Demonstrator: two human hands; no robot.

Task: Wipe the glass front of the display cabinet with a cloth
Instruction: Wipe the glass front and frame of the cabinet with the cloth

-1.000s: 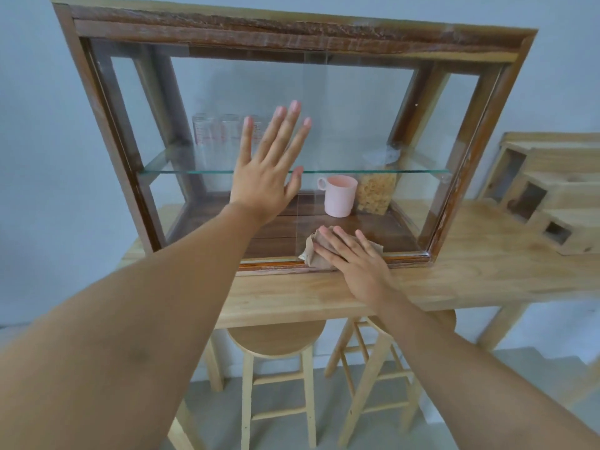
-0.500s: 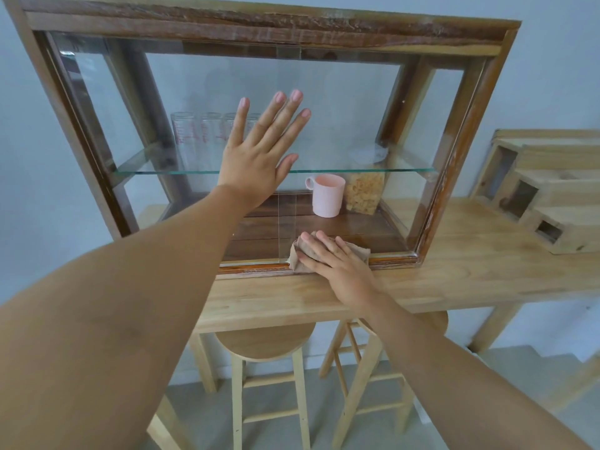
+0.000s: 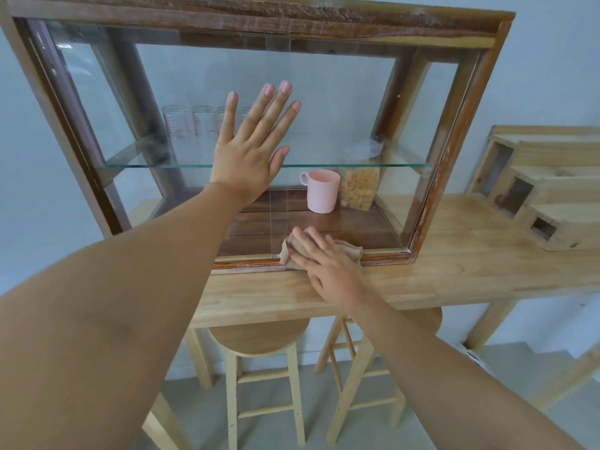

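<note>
Wooden table (image 3: pixel 454 271) bears cabinet (image 3: pixel 259 21); left hand (image 3: pixel 250 157) splayed on glass; right hand (image 3: pixel 328 264) flat on cloth (image 3: pixel 289 251).

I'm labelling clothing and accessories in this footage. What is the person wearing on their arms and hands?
Nothing shows on either arm. The left hand and right hand are bare: no gloves, rings, watch or bracelets in view. Both forearms are uncovered right up to the picture's edge, so no sleeve shows. The fingernails are short and look unpainted.
</note>
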